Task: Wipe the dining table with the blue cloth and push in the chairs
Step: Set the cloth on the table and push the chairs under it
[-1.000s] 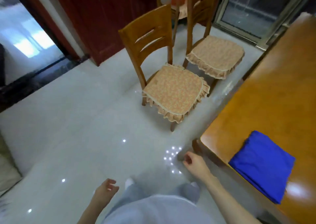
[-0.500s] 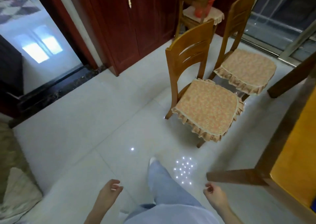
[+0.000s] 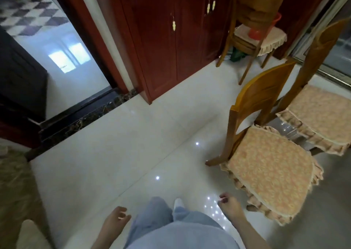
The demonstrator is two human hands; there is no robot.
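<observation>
Head camera looks down at the floor, and the nearest wooden chair with a frilly orange seat pad [image 3: 269,171] stands at about 3 o'clock, pulled out with bare floor all round it. It looks hard and stiff, and likely a bit heavy. The seat pad is soft and may slip, so it is not a good place to push. I think the best place to take hold is the curved wooden top of the back, with one hand at each end. The shiny white tile floor [image 3: 117,153] looks smooth, so the legs should slide, and a slow push would keep the chair from tipping.

A second wooden chair with the same orange pad [image 3: 321,115] stands just behind it at 2 o'clock. The blue cloth and the dining surface are not in sight, so I cannot tell where they lie.

The right hand [image 3: 228,205] hangs near the first chair's front corner, not touching it. Its fingers are curled in loosely and hold nothing. The left hand [image 3: 115,220] hangs at 6 o'clock, fingers half curled, empty too.

Farther off at 1 o'clock a third wooden chair [image 3: 254,30] holds a red plastic bucket [image 3: 262,27] on its seat. I cannot see what is inside the bucket. A dark red wooden cabinet [image 3: 167,49] at 12 o'clock has its doors closed.
</observation>
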